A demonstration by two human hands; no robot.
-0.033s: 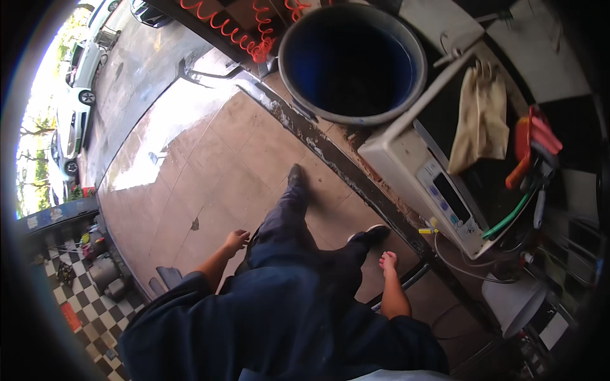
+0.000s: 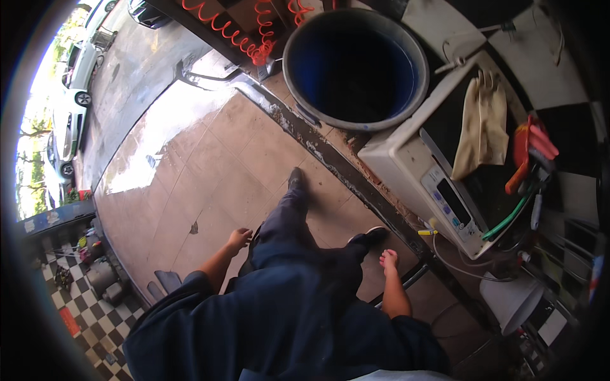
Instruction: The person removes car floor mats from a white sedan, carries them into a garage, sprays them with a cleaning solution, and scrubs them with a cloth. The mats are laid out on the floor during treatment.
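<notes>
My left hand [image 2: 239,238] hangs beside my left thigh with its fingers loosely bent and apart, and nothing shows in it. On the other side, my right hand [image 2: 388,259] hangs near my right shoe [image 2: 370,236], its fingers loosely curled and no object visible in them. Neither hand touches anything around it. A white boxy machine [image 2: 438,184] with a display and buttons stands ahead to the right. On its dark top lie beige gloves [image 2: 481,130] and a red-and-orange handled tool [image 2: 522,152].
A large dark tub, blue inside [image 2: 297,70], stands ahead, beside coiled red hoses [image 2: 254,47]. A dark raised edge [image 2: 356,174] crosses the tiled floor [image 2: 222,165] diagonally. At right are cables [image 2: 508,222] and a pale bucket-like container [image 2: 505,295]. Parked cars [image 2: 73,127] stand outside, left.
The view has shifted very slightly, so the tub and machine sit a little lower in the picture. Both hands stay nearly where they were.
</notes>
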